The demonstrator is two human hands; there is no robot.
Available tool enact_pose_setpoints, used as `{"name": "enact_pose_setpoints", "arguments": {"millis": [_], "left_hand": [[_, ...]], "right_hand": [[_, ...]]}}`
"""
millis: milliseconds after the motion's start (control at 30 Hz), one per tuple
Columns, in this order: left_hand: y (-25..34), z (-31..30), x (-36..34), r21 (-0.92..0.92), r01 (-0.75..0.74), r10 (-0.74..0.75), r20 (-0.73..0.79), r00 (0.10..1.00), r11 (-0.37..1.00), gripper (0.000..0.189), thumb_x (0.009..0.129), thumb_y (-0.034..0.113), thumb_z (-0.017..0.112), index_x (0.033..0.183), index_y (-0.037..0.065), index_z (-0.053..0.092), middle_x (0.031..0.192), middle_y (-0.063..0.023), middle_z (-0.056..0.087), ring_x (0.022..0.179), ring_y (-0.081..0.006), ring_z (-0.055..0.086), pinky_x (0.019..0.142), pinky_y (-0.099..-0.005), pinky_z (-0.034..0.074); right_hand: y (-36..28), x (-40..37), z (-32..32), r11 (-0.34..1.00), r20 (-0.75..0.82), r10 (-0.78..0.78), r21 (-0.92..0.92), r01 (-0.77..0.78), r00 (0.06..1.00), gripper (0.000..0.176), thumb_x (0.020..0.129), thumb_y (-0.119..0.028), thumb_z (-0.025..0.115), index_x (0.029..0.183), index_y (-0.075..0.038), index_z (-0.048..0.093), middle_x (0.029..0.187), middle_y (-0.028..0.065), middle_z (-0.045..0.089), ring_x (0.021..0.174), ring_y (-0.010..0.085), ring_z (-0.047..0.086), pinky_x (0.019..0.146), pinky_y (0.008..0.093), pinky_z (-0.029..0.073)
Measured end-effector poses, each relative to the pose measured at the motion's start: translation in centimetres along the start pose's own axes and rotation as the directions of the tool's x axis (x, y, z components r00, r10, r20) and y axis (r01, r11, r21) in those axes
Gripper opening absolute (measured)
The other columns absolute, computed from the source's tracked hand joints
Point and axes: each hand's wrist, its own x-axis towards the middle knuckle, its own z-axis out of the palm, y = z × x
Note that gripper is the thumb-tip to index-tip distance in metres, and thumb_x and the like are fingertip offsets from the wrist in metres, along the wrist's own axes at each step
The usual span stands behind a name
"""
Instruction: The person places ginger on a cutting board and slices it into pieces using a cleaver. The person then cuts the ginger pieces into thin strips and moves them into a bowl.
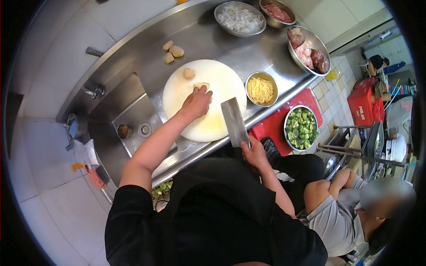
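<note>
My left hand (197, 104) is on the round white cutting board (179, 84), its fingers curled down on a pale yellow peeled piece of root (202, 85) that looks like ginger. Part of that piece is hidden under the fingers. A rounder tan piece (188, 73) rests farther up the board. In my right hand (255, 153) is the handle of a broad cleaver (234, 119), its blade over the board's right edge and apart from the root. A metal bowl of thin yellow shreds (261, 90) stands right of the board.
More root pieces (176, 51) lie on the steel counter behind. Bowls of white slices (240, 18), sliced meat (276, 13) and larger meat chunks (309, 51) stand at the far right. A sink (133, 106) is left; a broccoli bowl (301, 127) and a seated person (339, 213) are right.
</note>
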Motion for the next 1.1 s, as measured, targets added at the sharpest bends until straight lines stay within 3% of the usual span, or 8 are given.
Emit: {"name": "enact_pose_setpoints", "arguments": {"millis": [33, 100, 233, 333, 433, 567, 700, 1100], "left_hand": [[-0.1, 0.3, -0.3, -0.049, 0.01, -0.012, -0.045, 0.999, 0.999, 0.044, 0.092, 0.015, 0.07, 0.135, 0.007, 0.065, 0.132, -0.0178, 0.062, 0.121, -0.0366, 0.061, 0.106, -0.0486, 0.052], [0.0, 0.6, -1.2, -0.097, 0.007, -0.016, -0.092, 0.996, 0.995, 0.044, 0.091, 0.015, 0.07, 0.134, 0.007, 0.065, 0.13, -0.0177, 0.064, 0.12, -0.0367, 0.061, 0.105, -0.0482, 0.052], [0.7, 1.8, -3.9, -0.297, -0.093, 0.044, -0.167, 0.985, 0.95, 0.039, 0.091, 0.015, 0.071, 0.129, 0.007, 0.066, 0.122, -0.016, 0.068, 0.115, -0.0378, 0.062, 0.103, -0.0475, 0.052], [1.5, 3.4, -5.1, -0.384, -0.179, 0.111, -0.192, 0.975, 0.906, 0.036, 0.092, 0.016, 0.073, 0.126, 0.007, 0.066, 0.12, -0.0159, 0.069, 0.114, -0.0377, 0.062, 0.102, -0.0471, 0.052], [1.2, 4.6, -5.5, -0.402, -0.246, 0.09, -0.369, 0.925, 0.882, 0.037, 0.09, 0.015, 0.075, 0.126, 0.006, 0.066, 0.122, -0.015, 0.071, 0.111, -0.036, 0.064, 0.101, -0.0451, 0.052], [1.2, 2.0, -5.7, -0.503, -0.098, 0.114, 0.001, 0.994, 0.859, 0.038, 0.089, 0.014, 0.075, 0.125, 0.007, 0.069, 0.122, -0.0131, 0.073, 0.115, -0.0345, 0.063, 0.104, -0.0431, 0.052], [-0.8, 3.6, -7.1, -0.507, -0.356, 0.345, -0.118, 0.931, 0.785, 0.038, 0.088, 0.01, 0.076, 0.126, 0.008, 0.072, 0.118, -0.0129, 0.071, 0.116, -0.0347, 0.064, 0.104, -0.0426, 0.052], [1.5, 4.9, -9.9, -0.591, -0.179, 0.048, -0.231, 0.972, 0.787, 0.034, 0.09, 0.013, 0.076, 0.119, 0.001, 0.063, 0.121, -0.0168, 0.064, 0.112, -0.0326, 0.067, 0.1, -0.0406, 0.055]], "right_hand": [[-0.4, -0.2, -0.2, 1.0, -0.005, 0.004, 0.008, -0.004, 1.0, 0.02, 0.107, -0.018, 0.061, 0.118, -0.003, 0.066, 0.072, 0.0013, 0.061, 0.057, 0.0111, 0.059, 0.055, 0.0299, 0.048], [-1.6, -0.5, -0.9, 0.978, 0.067, 0.201, -0.062, -0.197, 0.977, 0.029, 0.103, -0.018, 0.061, 0.127, -0.003, 0.067, 0.077, 0.0147, 0.07, 0.072, 0.0303, 0.073, 0.073, 0.0451, 0.057], [0.5, -0.7, -0.6, 0.985, 0.046, 0.138, -0.11, -0.132, 0.989, 0.033, 0.103, -0.024, 0.062, 0.13, -0.004, 0.066, 0.079, 0.0154, 0.072, 0.073, 0.0305, 0.074, 0.073, 0.0459, 0.057], [-0.1, -1.4, -0.5, 0.97, 0.034, 0.204, -0.143, -0.197, 0.978, 0.037, 0.103, -0.027, 0.062, 0.132, -0.006, 0.065, 0.088, 0.0222, 0.074, 0.086, 0.04, 0.075, 0.081, 0.0512, 0.057], [-0.8, -2.3, 0.4, 0.986, 0.019, 0.053, -0.161, -0.049, 0.998, 0.04, 0.103, -0.027, 0.061, 0.139, -0.009, 0.061, 0.11, 0.0334, 0.071, 0.111, 0.0544, 0.066, 0.095, 0.0591, 0.052], [-0.9, -3.4, 1.6, 0.961, -0.027, -0.049, -0.275, 0.039, 0.998, 0.042, 0.104, -0.027, 0.06, 0.142, -0.01, 0.058, 0.114, 0.033, 0.071, 0.111, 0.0535, 0.067, 0.095, 0.058, 0.052], [-1.8, -5.3, 3.0, 0.965, -0.021, 0.004, -0.261, -0.009, 1.0, 0.042, 0.105, -0.026, 0.059, 0.143, -0.008, 0.057, 0.116, 0.0339, 0.07, 0.112, 0.0542, 0.066, 0.096, 0.0579, 0.052], [-4.3, -7.3, 4.8, 0.9, -0.057, -0.043, -0.436, 0.014, 0.997, 0.028, 0.105, -0.021, 0.056, 0.127, -0.004, 0.057, 0.096, 0.0334, 0.07, 0.097, 0.056, 0.066, 0.084, 0.0626, 0.051]]}}
